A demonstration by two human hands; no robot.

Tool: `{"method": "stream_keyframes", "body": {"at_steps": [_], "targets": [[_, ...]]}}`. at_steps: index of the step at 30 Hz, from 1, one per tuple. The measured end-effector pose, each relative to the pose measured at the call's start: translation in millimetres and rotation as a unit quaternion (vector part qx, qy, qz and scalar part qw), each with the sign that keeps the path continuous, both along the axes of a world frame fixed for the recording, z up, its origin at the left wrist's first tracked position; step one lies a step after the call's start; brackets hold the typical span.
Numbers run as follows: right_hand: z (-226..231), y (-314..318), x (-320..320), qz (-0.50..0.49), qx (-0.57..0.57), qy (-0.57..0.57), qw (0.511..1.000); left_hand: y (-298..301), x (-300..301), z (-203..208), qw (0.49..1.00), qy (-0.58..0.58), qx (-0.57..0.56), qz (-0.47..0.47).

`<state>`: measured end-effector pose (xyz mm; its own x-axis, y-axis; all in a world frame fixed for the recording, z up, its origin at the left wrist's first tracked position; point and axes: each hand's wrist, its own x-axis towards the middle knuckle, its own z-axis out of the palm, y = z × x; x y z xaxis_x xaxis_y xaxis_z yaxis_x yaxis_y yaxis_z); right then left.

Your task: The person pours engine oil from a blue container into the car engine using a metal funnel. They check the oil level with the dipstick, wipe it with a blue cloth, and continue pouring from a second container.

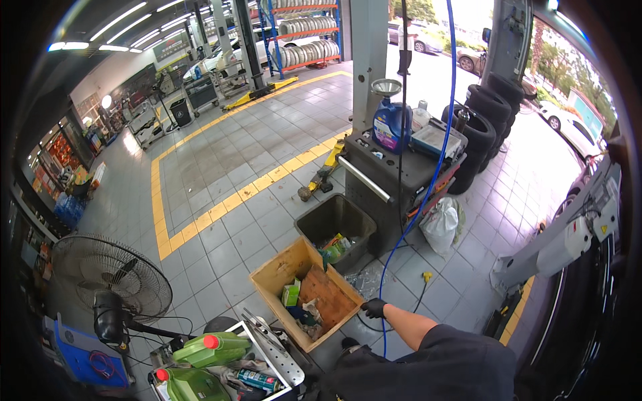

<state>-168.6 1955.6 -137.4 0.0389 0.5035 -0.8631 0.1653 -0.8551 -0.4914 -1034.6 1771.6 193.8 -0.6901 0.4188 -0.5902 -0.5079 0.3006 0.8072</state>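
Note:
My right hand (375,308), in a dark glove, is closed at the right rim of an open wooden box (275,267) and seems to grip its edge. Inside the box lie a green and white carton (291,294), crumpled rags (310,319) and a flat brown board-like panel (328,294). Directly beyond the box stands a dark square bin (364,224) with some green packaging at its bottom. My left hand does not show.
A tray cart (273,341) holds green jugs (210,347) and a spray can (259,381). Left stands a fan (110,277). A blue hose (420,214) hangs beside the grey tool cart (361,167). Stacked tyres (485,127) and a lift post (558,234) are right.

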Motion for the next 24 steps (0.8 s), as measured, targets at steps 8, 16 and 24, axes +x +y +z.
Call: {"method": "stream_keyframes", "body": {"at_steps": [8, 16, 24], "targets": [[-43.7, -98.4, -0.9, -0.016, 0.007, -0.047, 0.999, 18.6, -21.2, -22.3, 0.958, 0.258, 0.118, -0.028], [-33.2, -138.0, -17.8, -0.125, -0.015, -0.040, 0.991, 55.2, 13.2, 7.9, 0.958, 0.230, 0.168, -0.015], [-40.9, -205.5, 2.4, -0.153, -0.091, -0.072, 0.981, 130.3, 76.5, 35.6, 0.933, 0.303, 0.161, -0.107]]}}
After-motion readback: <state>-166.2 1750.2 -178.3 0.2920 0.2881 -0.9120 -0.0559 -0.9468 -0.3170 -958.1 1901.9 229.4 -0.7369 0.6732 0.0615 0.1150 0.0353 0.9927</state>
